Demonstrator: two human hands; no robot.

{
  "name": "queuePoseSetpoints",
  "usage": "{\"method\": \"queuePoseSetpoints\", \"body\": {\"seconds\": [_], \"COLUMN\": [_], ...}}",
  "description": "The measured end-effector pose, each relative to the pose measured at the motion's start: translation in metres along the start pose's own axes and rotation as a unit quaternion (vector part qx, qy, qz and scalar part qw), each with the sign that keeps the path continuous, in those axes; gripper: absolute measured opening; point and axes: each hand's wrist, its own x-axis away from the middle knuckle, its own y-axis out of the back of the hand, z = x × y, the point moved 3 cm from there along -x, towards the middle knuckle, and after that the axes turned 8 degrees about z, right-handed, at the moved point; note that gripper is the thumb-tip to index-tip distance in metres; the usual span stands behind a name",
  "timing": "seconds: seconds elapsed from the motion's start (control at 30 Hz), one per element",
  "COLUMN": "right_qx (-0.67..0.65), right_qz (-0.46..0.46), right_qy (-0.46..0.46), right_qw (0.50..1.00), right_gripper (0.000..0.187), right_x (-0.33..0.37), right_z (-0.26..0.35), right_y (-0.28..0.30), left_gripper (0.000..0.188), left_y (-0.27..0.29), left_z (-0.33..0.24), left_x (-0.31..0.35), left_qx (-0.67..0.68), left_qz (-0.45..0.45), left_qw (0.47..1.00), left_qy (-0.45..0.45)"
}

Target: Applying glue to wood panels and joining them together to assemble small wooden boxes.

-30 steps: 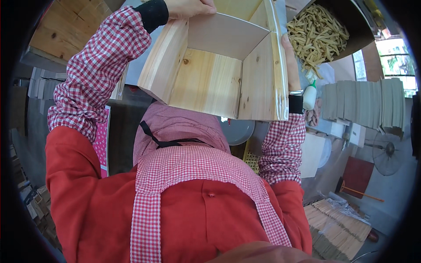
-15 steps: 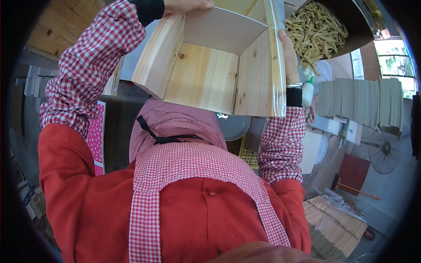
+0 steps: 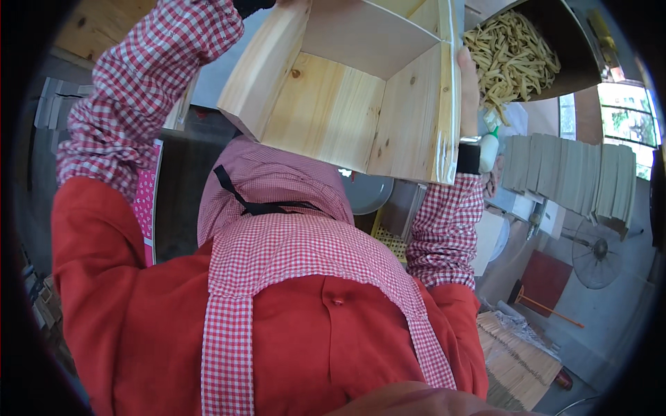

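A pale pine wooden box point(image 3: 340, 104), with a thin divider point(image 3: 368, 35) across it, is tilted in front of me above my lap. My right hand point(image 3: 469, 90) grips its right side wall from outside, fingers along the edge. At the top edge of the picture only a sliver of my left hand point(image 3: 283, 3) shows by the box's far left corner, its fingers cut off; half a second ago they were closed over that wall. Shiny clear strips run along the right wall's edge.
Right of the box, an open container holds a heap of pale flat strips point(image 3: 513, 62). Near my right wrist stands a white bottle with a green tip point(image 3: 488, 149). Stacked grey boards point(image 3: 569, 173), a standing fan point(image 3: 596, 256) and bundled wood slats point(image 3: 517, 353) lie farther right. A grey basin point(image 3: 368, 193) sits below.
The box has shifted slightly right and up in view, my hands going with it. My left hand has mostly slipped out past the top edge. The surroundings have turned a little.
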Motion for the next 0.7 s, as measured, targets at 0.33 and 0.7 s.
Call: {"method": "queuePoseSetpoints", "body": {"seconds": [0.33,0.7], "right_qx": [-0.113,0.305], "right_qz": [-0.128,-0.084], "right_qy": [-0.095,0.010], "right_qw": [0.981,0.949], "right_gripper": [0.035,0.036], "right_x": [0.041,0.093], "right_z": [-0.065,-0.127], "right_y": [-0.039,-0.014], "left_gripper": [0.038,0.051], "left_y": [-0.220,-0.136], "left_z": [0.307,0.131], "left_x": [0.100,0.069], "left_qx": [0.682,0.440], "left_qz": [-0.102,-0.220], "left_qw": [0.722,0.870], "left_qy": [-0.054,0.042]}}
